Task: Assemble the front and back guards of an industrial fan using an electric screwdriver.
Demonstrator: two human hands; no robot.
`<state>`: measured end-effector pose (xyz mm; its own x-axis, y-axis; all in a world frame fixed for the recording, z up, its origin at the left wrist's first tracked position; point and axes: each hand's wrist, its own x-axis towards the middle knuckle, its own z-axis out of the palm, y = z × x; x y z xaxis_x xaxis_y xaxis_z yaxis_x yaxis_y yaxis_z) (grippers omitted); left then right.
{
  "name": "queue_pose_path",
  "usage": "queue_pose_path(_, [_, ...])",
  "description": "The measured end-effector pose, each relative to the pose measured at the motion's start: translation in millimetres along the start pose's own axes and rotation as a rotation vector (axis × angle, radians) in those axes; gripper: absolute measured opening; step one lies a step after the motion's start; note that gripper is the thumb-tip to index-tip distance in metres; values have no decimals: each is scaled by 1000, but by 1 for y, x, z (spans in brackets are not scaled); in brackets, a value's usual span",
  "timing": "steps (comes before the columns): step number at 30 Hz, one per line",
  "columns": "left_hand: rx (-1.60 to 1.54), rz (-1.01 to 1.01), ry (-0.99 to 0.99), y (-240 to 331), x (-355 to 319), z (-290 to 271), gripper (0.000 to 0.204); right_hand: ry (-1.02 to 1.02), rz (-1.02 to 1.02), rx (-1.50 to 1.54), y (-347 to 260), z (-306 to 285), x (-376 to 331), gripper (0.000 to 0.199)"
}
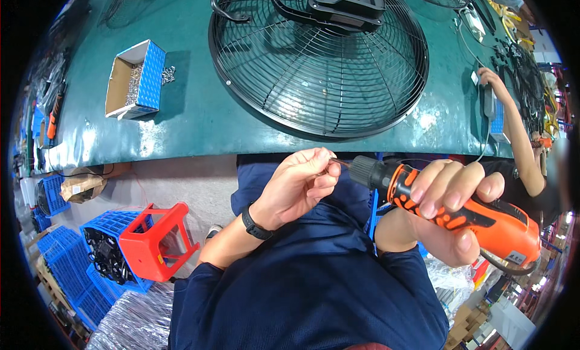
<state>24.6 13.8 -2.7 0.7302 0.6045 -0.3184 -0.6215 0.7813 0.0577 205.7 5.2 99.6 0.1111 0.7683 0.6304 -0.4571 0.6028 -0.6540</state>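
Observation:
My right hand [450, 199] is wrapped round an orange and black electric screwdriver [483, 226], its dark chuck and thin bit aimed left. Close by, my left hand [305, 181] pinches at the bit's tip with thumb and fingers; whatever lies between them is too small to make out. Both hands are held in front of my body, just off the table's near edge. Beyond them, on the green table [193, 135], lies a round black fan [326, 72] with a wire guard and a black box on top.
A blue-and-white cardboard box [151, 78] of small screws stands left on the table, a few screws [168, 75] beside it. A co-worker's arm [513, 120] reaches in at right, touching a cable. Lower left are a red stool [160, 241] and blue crates [72, 271].

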Motion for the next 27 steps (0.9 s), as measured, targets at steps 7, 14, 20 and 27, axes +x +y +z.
queue_pose_path(7, [43,48,50,-3,-1,0,14,-24,24,-15,3,0,2,49])
queue_pose_path(14, [49,18,-51,1,1,-3,16,-40,40,-2,4,-1,4,48])
queue_pose_path(20, [-4,138,118,-6,6,4,17,-30,11,-81,11,3,5,48])
queue_pose_path(27, [-139,66,119,-11,18,4,19,-34,74,-150,23,7,8,44])
